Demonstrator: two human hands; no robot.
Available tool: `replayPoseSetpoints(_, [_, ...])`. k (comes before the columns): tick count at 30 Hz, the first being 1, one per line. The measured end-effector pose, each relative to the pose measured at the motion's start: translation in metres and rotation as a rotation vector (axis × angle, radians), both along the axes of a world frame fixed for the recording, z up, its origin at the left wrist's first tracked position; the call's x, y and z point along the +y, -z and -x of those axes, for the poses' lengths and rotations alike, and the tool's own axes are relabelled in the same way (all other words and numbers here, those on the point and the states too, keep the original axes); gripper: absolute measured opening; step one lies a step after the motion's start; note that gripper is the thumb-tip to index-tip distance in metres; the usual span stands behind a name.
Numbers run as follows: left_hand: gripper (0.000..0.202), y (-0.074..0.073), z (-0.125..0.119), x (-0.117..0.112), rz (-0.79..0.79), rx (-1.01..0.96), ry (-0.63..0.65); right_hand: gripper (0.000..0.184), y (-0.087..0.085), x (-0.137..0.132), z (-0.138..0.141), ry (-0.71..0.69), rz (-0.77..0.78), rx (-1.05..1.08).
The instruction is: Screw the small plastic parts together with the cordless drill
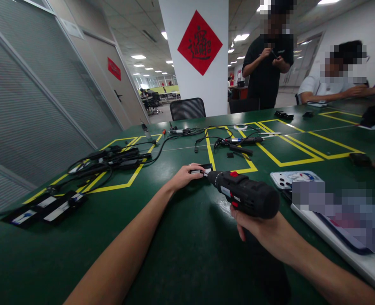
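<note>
My right hand (pixel 254 226) is wrapped round the grip of a black cordless drill (pixel 246 192) with red buttons. The drill points left and away from me, its chuck close to my left hand (pixel 187 177). Under the fingers of my left hand lies a small black and white part (pixel 209 167) on the green table (pixel 174 237). The drill's bit reaches this part; whether it touches a screw is too small to tell. My left fingers press on the part and partly cover it.
Black cables and devices (pixel 120 159) lie at the left, with flat black-and-white pieces (pixel 58 207) nearer me. More cabled tools (pixel 238 140) lie ahead inside yellow tape. At the right are a phone (pixel 297 178) and a white laptop-like slab (pixel 333 245). Two people (pixel 268 63) are across the table.
</note>
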State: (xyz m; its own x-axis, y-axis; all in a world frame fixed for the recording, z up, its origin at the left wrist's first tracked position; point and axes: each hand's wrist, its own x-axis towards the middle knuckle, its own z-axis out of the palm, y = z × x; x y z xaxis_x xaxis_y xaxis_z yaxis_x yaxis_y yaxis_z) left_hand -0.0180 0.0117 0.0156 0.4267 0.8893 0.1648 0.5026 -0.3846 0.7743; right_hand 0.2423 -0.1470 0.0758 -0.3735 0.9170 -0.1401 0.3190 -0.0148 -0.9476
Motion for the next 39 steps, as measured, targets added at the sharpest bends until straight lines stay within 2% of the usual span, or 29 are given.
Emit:
replayPoseSetpoints(5, [0.030, -0.0007, -0.0004, -0.0002, 0.005, -0.014, -0.003, 0.032, -0.0013, -0.0002, 0.0002, 0.006, 0.006, -0.025])
replayPoseSetpoints(21, [0.029, 0.0022, 0.0003, 0.0018, 0.009, -0.027, 0.000, 0.025, 0.0013, 0.0001, -0.0001, 0.002, 0.002, -0.005])
replayPoseSetpoints(34, [0.032, 0.0008, 0.0001, 0.0013, 0.009, -0.026, 0.000, 0.027, 0.0021, 0.0007, 0.0003, -0.002, -0.004, 0.022])
replayPoseSetpoints(39, [0.032, 0.0016, 0.0003, 0.0018, -0.005, -0.020, 0.005, 0.016, -0.0003, -0.0003, -0.0004, -0.014, -0.003, 0.042])
